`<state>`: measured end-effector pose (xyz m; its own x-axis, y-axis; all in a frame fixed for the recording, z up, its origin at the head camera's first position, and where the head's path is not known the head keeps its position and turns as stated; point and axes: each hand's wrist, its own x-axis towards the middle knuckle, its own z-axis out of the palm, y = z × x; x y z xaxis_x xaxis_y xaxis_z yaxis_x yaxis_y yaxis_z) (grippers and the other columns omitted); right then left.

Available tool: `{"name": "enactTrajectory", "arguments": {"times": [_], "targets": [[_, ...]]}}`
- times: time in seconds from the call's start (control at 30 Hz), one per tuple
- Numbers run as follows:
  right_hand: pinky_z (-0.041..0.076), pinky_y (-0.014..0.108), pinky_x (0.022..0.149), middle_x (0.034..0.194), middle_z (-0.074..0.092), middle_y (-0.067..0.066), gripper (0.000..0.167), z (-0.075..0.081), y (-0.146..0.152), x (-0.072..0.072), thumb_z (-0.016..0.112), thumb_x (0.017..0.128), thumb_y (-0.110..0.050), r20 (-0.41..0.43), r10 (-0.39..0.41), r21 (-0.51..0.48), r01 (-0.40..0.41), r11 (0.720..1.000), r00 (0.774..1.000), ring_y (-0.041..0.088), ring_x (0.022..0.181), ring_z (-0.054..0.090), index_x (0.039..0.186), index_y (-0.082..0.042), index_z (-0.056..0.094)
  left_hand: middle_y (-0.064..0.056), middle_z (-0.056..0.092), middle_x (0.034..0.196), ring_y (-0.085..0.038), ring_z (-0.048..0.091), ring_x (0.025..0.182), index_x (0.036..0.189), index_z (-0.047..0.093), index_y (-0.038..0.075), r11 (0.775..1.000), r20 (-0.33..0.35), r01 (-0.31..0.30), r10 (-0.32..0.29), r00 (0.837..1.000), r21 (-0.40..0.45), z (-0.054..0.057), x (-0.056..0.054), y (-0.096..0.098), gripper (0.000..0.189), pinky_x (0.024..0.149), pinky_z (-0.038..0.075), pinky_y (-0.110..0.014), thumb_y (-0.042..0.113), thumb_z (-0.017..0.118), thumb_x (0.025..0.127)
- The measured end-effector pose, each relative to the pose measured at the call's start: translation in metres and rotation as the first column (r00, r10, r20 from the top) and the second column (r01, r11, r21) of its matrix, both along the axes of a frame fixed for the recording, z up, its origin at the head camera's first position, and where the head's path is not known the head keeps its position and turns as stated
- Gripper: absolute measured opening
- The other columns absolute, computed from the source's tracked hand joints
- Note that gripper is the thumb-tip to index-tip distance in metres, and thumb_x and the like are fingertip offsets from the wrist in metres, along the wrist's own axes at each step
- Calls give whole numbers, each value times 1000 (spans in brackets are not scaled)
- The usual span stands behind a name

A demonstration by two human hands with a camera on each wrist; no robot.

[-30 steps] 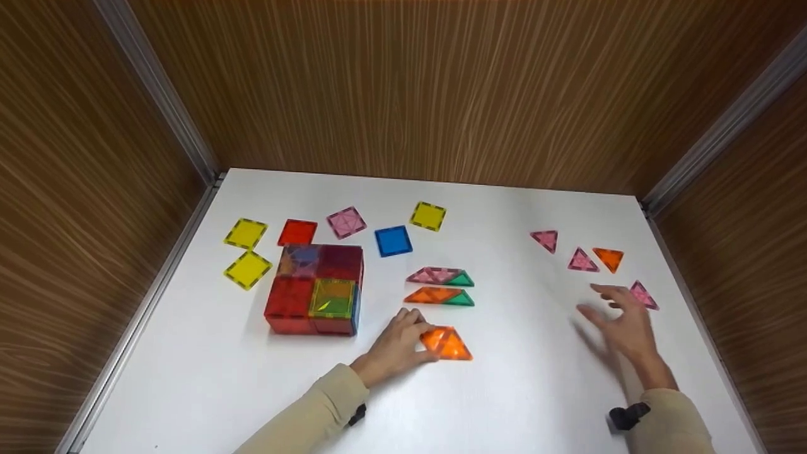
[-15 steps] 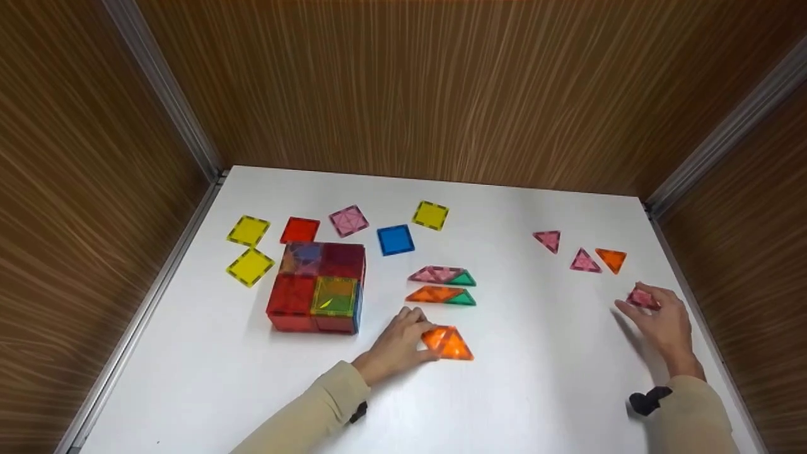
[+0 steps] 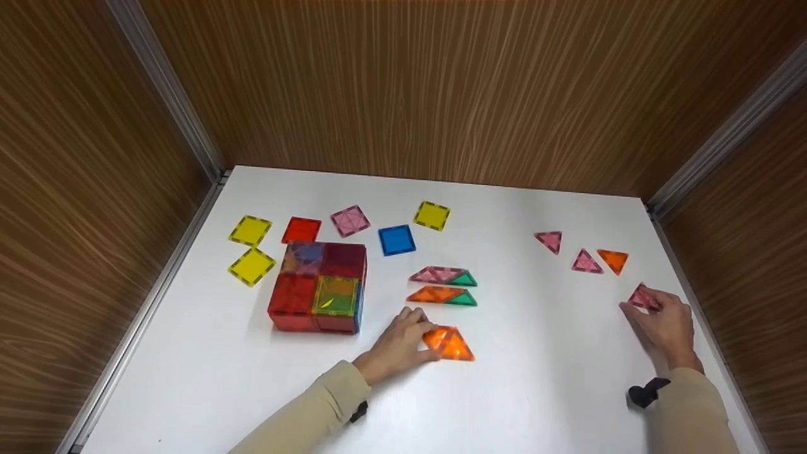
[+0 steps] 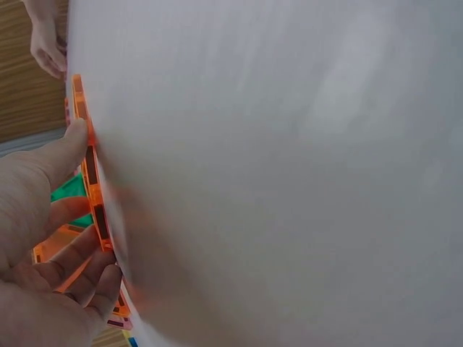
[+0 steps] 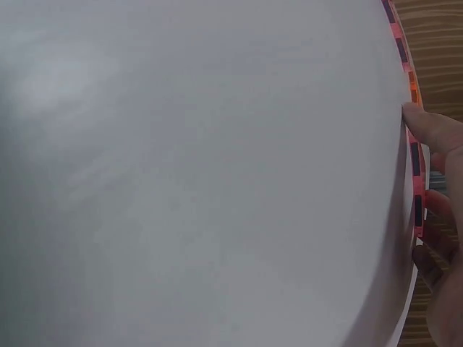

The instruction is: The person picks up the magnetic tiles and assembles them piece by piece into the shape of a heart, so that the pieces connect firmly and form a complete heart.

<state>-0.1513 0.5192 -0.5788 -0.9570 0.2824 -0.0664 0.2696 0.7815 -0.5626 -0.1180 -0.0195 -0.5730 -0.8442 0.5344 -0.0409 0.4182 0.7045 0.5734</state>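
My left hand [image 3: 397, 347] grips the left end of two joined orange triangle magnetic tiles [image 3: 452, 345] lying near the front middle of the table. Its thumb and fingers stand at the orange edge [image 4: 91, 173] in the left wrist view. At the far right my right hand [image 3: 667, 325] has its thumb and fingers around a pink triangle magnetic tile [image 3: 640, 296], partly covered by the fingers. Beyond the orange pair lie two joined strips of triangles: an orange and green strip [image 3: 435, 295] and a pink and green strip [image 3: 435, 275].
A block of mostly red square tiles [image 3: 293, 302] stands left of centre. Behind it lie loose square tiles, among them a blue square [image 3: 397, 240] and a pink square [image 3: 350, 221]. Loose pink triangles [image 3: 587, 261] and an orange triangle [image 3: 613, 260] lie back right. Wood-grain walls [image 3: 441, 94] enclose the table.
My right hand has moved right and towards me to the nearest pink triangle and closed its fingers around it. The left hand stays on the orange triangles.
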Motion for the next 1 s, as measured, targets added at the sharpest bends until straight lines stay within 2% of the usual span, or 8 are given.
{"name": "enactTrajectory", "arguments": {"times": [0.1, 0.27, 0.37, 0.43, 0.5, 0.7, 0.87, 1.0], "targets": [[43, 71, 113, 154, 41, 39, 79, 2, -1, -4, 67, 101, -50, 27, -8, 10, 7, 1000, 1000, 56, 136, 40, 158, 0, 43, 1, 57, 118, -16, 45, 113, 137, 71, 16, 1000, 6, -3, 3, 1000, -2, 0, 0, 0, 50, 97, 47, -30, 40, 80, 94], [50, 64, 111, 151, 45, 36, 72, 4, -7, -7, 68, 101, -46, 2, 8, 5, -8, 1000, 1000, 53, 132, 46, 153, 2, 50, 0, 58, 121, -15, 46, 115, 138, 71, 17, 1000, 17, -8, 9, 1000, -8, 2, 0, -1, 50, 99, 48, -31, 41, 79, 94], [59, 30, 99, 146, 50, 35, 68, 3, -11, -5, 71, 100, -43, -34, 35, 10, -35, 999, 999, 49, 125, 52, 148, 4, 55, 0, 58, 121, -16, 46, 114, 137, 71, 17, 1000, 18, -9, 10, 1000, -7, 3, 0, -2, 50, 99, 49, -31, 40, 80, 94], [50, 7, 85, 143, 53, 33, 65, 3, -14, -3, 72, 100, -41, -62, 61, 11, -61, 998, 996, 46, 121, 55, 144, 4, 59, 0, 59, 120, -16, 46, 114, 136, 72, 16, 1000, 20, -11, 11, 1000, -3, 3, 0, -1, 49, 98, 49, -30, 40, 80, 94], [35, -4, 75, 142, 54, 33, 63, 2, -18, 0, 74, 99, -41, -82, 88, 2, -88, 996, 993, 45, 119, 56, 142, 4, 61, 0, 58, 119, -16, 46, 114, 136, 72, 16, 1000, 24, -14, 14, 1000, 1, 2, 0, -1, 49, 97, 48, -30, 39, 81, 94], [31, -7, 77, 142, 55, 32, 61, 2, -36, 9, 77, 97, -38, -117, 175, -3, -177, 984, 978, 44, 117, 56, 140, 3, 63, 1, 58, 119, -15, 46, 113, 136, 72, 16, 1000, 18, -6, 6, 1000, 4, 1, 0, -1, 49, 97, 47, -29, 39, 81, 93], [37, -4, 79, 136, 59, 28, 55, 0, -58, 13, 81, 94, -32, -140, 263, 30, -261, 965, 955, 41, 114, 59, 136, 1, 67, 2, 56, 119, -14, 45, 114, 137, 72, 16, 1000, 60, -26, 25, 998, 15, 1, 1, -1, 48, 97, 47, -30, 38, 80, 95], [43, 3, 80, 133, 63, 23, 50, 0, -81, 19, 85, 91, -25, -138, 328, 65, -322, 945, 935, 36, 113, 57, 132, -1, 71, 2, 55, 118, -13, 45, 114, 136, 72, 15, 1000, 66, -25, 25, 998, 11, 1, 2, 0, 48, 96, 47, -29, 39, 79, 95]]}}
